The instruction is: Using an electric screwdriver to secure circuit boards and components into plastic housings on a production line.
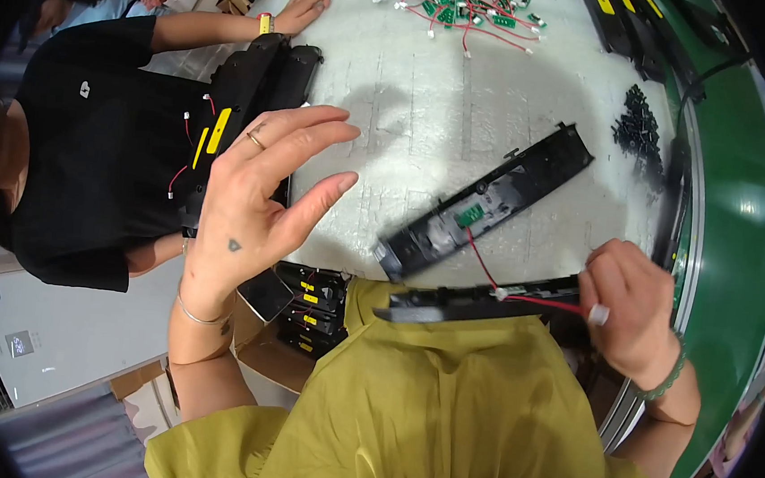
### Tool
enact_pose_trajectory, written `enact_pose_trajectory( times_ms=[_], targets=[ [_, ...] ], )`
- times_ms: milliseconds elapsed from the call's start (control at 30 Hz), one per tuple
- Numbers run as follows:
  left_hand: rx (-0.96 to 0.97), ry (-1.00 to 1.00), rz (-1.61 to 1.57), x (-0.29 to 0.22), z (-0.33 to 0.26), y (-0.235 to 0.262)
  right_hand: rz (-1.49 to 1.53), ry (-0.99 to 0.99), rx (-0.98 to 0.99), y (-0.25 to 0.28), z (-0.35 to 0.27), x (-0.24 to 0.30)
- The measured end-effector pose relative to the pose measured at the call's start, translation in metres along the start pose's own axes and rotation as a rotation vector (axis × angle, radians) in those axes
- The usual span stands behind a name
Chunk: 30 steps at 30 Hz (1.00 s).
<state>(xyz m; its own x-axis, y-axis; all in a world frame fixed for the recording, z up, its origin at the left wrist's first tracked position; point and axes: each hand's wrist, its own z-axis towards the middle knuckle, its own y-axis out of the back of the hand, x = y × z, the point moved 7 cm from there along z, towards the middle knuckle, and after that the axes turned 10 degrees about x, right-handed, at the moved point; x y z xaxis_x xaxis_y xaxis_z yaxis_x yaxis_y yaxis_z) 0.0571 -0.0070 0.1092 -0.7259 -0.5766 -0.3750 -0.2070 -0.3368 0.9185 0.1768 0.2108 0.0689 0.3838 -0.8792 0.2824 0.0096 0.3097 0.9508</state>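
My left hand (265, 189) is raised above the left side of the table, fingers apart and nothing in it. My right hand (631, 303) is closed around the right end of a long black plastic housing (467, 307), held at the table's near edge. A red wire (544, 302) with a white connector (598, 315) runs along this housing to my right fingers. Farther in, a second black plastic housing (493, 198) lies slanted on the table. Inside it sits a small green circuit board (470, 214), its red wire hanging toward the held housing.
Green circuit boards with red wires (459, 11) are heaped at the far side. Small black parts (640, 129) lie in a pile at right. More black housings (265, 77) are stacked at left beside a co-worker in a black shirt (111, 146). Below the edge, a cardboard box (270, 356) holds housings.
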Motion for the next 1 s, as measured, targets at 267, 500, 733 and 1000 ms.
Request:
enact_pose_trajectory(
  times_ms=[267, 500, 733, 1000],
  targets=[
    [0.235, -0.029, -0.301, -0.017, -0.005, -0.048, 0.346, -0.189, 0.344, 0.021, -0.008, -0.062],
    [0.248, 0.1, -0.422, 0.007, 0.024, -0.064, 0.338, 0.084, 0.068, 0.036, 0.053, -0.067],
    [0.307, 0.037, -0.281, -0.039, 0.018, -0.099, 0.039, 0.124, 0.246, -0.078, 0.099, -0.037],
    [0.26, 0.236, -0.146, -0.041, 0.006, -0.152, 0.198, 0.386, 0.192, -0.062, 0.09, -0.018]
  ],
)
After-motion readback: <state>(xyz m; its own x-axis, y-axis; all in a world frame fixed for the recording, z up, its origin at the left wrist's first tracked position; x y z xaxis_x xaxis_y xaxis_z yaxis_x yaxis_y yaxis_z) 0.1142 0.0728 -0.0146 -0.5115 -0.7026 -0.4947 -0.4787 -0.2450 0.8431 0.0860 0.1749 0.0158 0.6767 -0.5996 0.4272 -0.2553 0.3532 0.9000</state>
